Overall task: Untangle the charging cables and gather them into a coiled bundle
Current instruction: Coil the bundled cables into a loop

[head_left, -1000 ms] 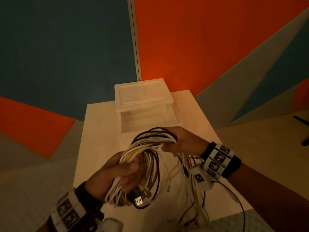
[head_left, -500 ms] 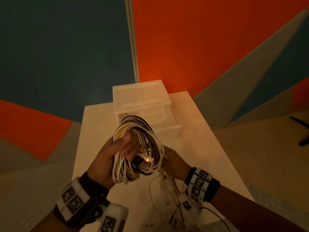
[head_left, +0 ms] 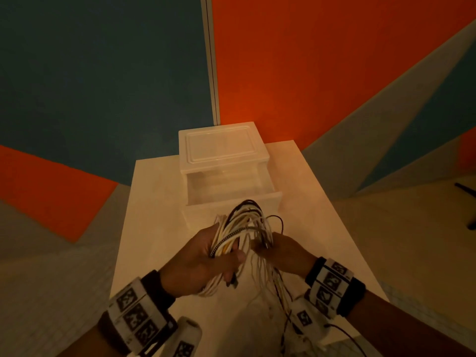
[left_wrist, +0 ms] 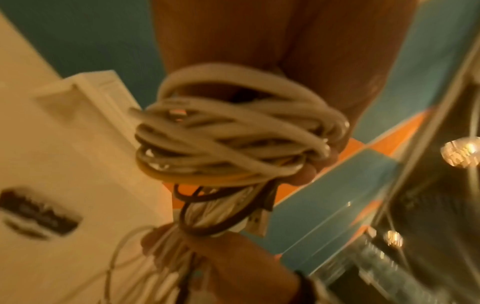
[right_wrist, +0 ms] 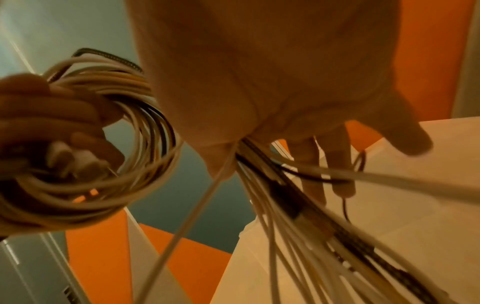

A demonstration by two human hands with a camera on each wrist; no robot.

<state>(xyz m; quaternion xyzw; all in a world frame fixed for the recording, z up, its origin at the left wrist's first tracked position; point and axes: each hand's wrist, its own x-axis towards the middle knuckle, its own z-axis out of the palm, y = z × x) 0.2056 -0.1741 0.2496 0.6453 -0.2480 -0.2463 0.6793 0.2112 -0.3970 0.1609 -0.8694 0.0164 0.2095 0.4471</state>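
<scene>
A coil of white, black and yellow charging cables (head_left: 243,225) is gripped in my left hand (head_left: 206,261), held above the white table (head_left: 154,228) in front of the drawer box. In the left wrist view my fingers (left_wrist: 322,152) curl round the coil (left_wrist: 228,133). My right hand (head_left: 280,249) sits just right of the coil and holds the loose cable strands (head_left: 268,284), which trail down toward the table. The right wrist view shows those strands (right_wrist: 298,216) leaving my palm, with the coil (right_wrist: 116,154) to the left. Several plug ends hang from the coil.
A translucent white drawer box (head_left: 221,150) stands at the back of the table, its drawer (head_left: 231,191) pulled open toward me. Blue and orange wall panels rise behind. Floor lies on both sides of the narrow table.
My right hand swept from the coil's upper right down beneath it, then back up to its right side with the loose strands. The coil has shifted right and tilted in my left hand.
</scene>
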